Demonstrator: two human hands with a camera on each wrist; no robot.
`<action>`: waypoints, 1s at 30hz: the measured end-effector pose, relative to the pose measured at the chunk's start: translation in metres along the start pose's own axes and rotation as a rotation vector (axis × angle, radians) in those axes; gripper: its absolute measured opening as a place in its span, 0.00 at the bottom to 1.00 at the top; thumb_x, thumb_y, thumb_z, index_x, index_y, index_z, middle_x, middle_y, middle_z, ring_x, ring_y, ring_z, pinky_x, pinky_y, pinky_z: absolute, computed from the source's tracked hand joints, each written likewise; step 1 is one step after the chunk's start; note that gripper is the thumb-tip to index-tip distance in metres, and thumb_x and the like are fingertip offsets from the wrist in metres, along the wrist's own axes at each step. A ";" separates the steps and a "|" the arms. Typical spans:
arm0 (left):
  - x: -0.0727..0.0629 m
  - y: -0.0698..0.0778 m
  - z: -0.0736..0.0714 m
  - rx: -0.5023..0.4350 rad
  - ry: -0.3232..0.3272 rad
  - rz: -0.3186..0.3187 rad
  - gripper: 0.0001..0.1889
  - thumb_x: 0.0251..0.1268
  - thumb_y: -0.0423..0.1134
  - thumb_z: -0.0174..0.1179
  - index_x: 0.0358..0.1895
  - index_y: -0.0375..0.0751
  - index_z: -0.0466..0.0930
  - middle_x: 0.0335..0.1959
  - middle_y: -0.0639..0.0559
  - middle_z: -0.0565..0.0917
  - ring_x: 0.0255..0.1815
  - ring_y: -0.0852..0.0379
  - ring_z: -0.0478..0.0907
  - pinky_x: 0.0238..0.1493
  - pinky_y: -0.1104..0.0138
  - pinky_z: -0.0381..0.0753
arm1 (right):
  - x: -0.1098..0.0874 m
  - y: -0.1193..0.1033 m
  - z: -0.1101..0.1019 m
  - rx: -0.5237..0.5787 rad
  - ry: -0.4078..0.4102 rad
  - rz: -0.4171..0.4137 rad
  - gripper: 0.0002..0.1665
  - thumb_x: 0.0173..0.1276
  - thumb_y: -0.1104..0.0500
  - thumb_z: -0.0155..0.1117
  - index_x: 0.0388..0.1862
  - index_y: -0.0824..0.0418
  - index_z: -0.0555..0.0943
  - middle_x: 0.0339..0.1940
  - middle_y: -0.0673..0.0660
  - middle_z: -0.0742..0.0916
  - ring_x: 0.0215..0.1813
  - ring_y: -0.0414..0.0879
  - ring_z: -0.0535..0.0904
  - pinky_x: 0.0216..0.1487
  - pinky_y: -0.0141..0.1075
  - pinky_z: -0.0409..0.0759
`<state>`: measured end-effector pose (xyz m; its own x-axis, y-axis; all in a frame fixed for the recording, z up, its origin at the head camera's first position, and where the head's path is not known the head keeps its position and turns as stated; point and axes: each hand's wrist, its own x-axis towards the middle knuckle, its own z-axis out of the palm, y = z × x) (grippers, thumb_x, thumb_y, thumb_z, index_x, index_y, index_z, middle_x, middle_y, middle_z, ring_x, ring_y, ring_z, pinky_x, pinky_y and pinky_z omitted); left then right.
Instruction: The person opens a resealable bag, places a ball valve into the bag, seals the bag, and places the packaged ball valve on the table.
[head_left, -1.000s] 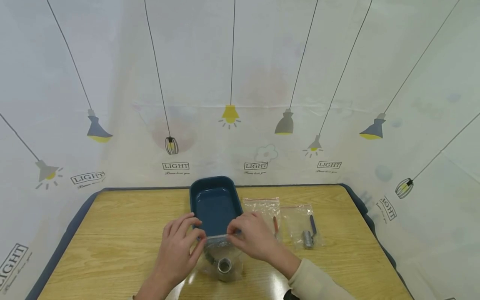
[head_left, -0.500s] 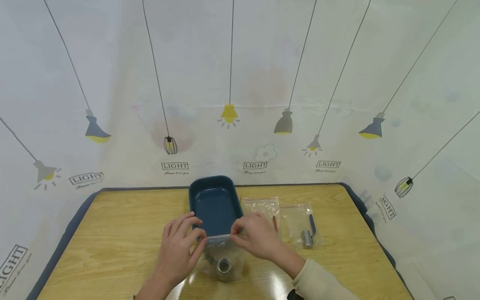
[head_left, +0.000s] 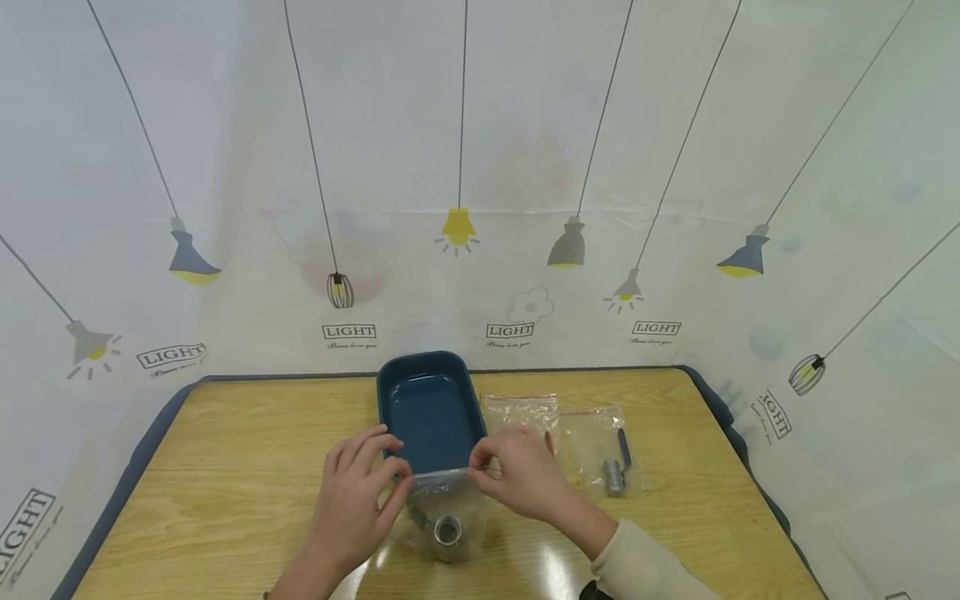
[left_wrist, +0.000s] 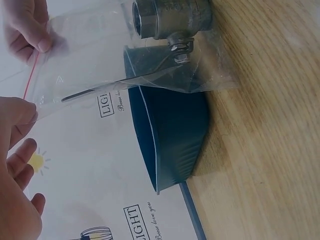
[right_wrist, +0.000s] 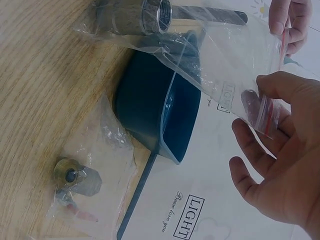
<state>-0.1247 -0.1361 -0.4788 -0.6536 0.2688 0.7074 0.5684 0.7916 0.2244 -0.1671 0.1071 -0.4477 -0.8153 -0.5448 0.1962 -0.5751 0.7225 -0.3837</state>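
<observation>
Upright on the table in front of me stands a clear zip bag (head_left: 465, 504) with a metal ball valve (left_wrist: 175, 20) inside, its long lever (left_wrist: 112, 87) pointing up toward the zip. My left hand (head_left: 362, 492) pinches one end of the zip edge between thumb and forefinger, other fingers spread. At the other end, my right hand (head_left: 521, 473) pinches the same edge between thumb and forefinger. The red zip line (right_wrist: 282, 50) runs between both hands. Whether the zip is sealed all along, I cannot tell.
A deep blue plastic tub (head_left: 431, 417) stands just behind the bag. To its right lie two more zip bags, one with a red-handled brass valve (right_wrist: 77, 177), the other with a blue-handled grey valve (head_left: 615, 477). A printed cloth (head_left: 262, 167) hangs behind the table.
My right hand has moved a little to the right along the zip edge of the bag. The left hand and the valve have stayed nearly still.
</observation>
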 end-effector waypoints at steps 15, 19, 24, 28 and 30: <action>-0.001 0.001 -0.004 -0.014 0.010 -0.004 0.07 0.51 0.39 0.70 0.27 0.53 0.79 0.45 0.53 0.81 0.62 0.47 0.72 0.57 0.52 0.64 | -0.005 0.004 -0.003 0.086 0.002 -0.001 0.06 0.62 0.53 0.69 0.26 0.45 0.82 0.26 0.36 0.84 0.36 0.38 0.81 0.51 0.41 0.76; -0.001 0.001 -0.005 -0.017 0.017 0.001 0.08 0.50 0.38 0.70 0.27 0.53 0.79 0.45 0.54 0.81 0.61 0.47 0.73 0.57 0.52 0.64 | -0.006 0.007 -0.004 0.075 0.004 -0.007 0.05 0.61 0.53 0.70 0.26 0.45 0.82 0.26 0.36 0.84 0.35 0.37 0.81 0.47 0.38 0.76; -0.002 0.000 -0.006 -0.022 0.024 0.011 0.07 0.50 0.39 0.69 0.27 0.53 0.79 0.46 0.54 0.81 0.61 0.48 0.73 0.57 0.52 0.64 | -0.006 0.007 -0.004 0.080 -0.007 0.006 0.05 0.61 0.52 0.70 0.27 0.45 0.83 0.27 0.37 0.85 0.38 0.40 0.81 0.54 0.48 0.73; -0.003 -0.001 -0.006 -0.032 0.026 0.013 0.06 0.51 0.39 0.68 0.28 0.53 0.80 0.46 0.54 0.81 0.61 0.47 0.72 0.57 0.52 0.63 | -0.005 0.008 -0.004 0.073 -0.010 0.004 0.04 0.62 0.52 0.70 0.28 0.45 0.83 0.29 0.37 0.86 0.38 0.37 0.80 0.56 0.51 0.72; -0.003 -0.002 -0.006 -0.028 0.025 0.012 0.06 0.51 0.39 0.68 0.28 0.53 0.80 0.46 0.54 0.81 0.61 0.47 0.72 0.57 0.52 0.63 | -0.006 0.010 -0.004 0.059 -0.005 -0.003 0.04 0.62 0.53 0.70 0.28 0.45 0.83 0.29 0.37 0.85 0.38 0.35 0.79 0.56 0.50 0.73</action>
<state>-0.1204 -0.1417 -0.4770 -0.6344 0.2641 0.7265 0.5899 0.7728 0.2341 -0.1684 0.1190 -0.4486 -0.8132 -0.5489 0.1933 -0.5724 0.6945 -0.4359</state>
